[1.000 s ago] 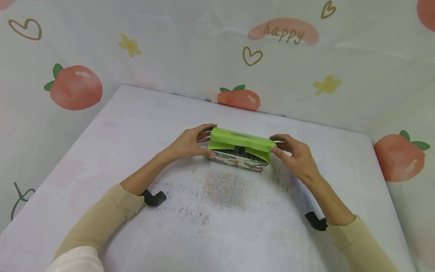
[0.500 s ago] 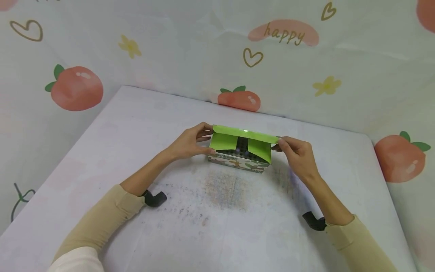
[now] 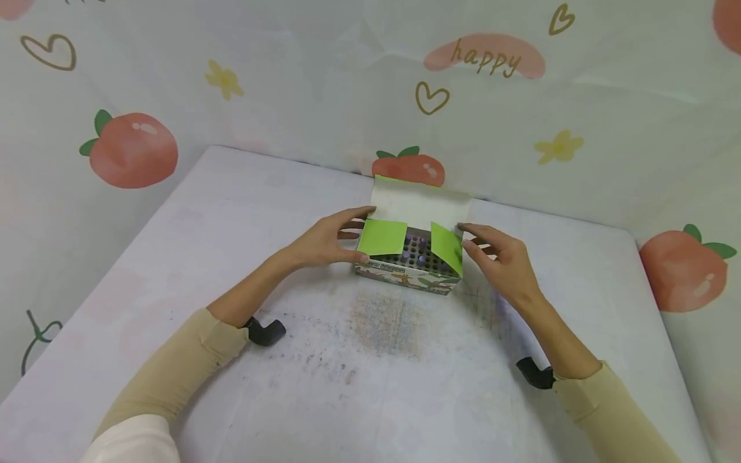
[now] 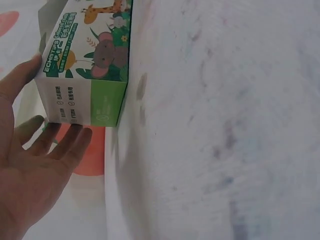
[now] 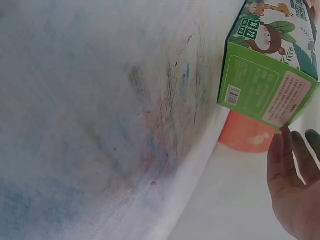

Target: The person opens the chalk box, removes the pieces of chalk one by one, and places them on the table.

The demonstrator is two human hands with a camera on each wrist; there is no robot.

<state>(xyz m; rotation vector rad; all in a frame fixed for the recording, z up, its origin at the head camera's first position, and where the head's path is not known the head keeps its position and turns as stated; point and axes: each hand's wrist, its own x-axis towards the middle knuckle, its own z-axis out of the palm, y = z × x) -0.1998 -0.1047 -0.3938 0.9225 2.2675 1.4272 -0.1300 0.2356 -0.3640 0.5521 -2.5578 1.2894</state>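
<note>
A cardboard box (image 3: 399, 278) with animal pictures on its front stands on the table, its lid (image 3: 422, 200) raised and tilted back, white inside. Two green side flaps (image 3: 384, 237) partly cover the top. Between them, small purple-topped sticks (image 3: 421, 260) stand in a dark tray with round holes; their kind is unclear. My left hand (image 3: 321, 244) holds the box's left end, thumb at the front corner, index finger at the back. My right hand (image 3: 506, 265) is at the right end, fingers loosely bent; in the right wrist view its fingertips touch the green end panel (image 5: 265, 85).
The white table (image 3: 278, 399) has coloured smudges (image 3: 384, 321) in front of the box. Behind it hangs a fruit-patterned cloth (image 3: 324, 90). Black curved pieces (image 3: 266, 332) stick out at both sleeve cuffs.
The lid has swung up and back from nearly closed, baring the flaps and the tray. My right hand has let go of the lid's edge; my left hand has stayed on the box.
</note>
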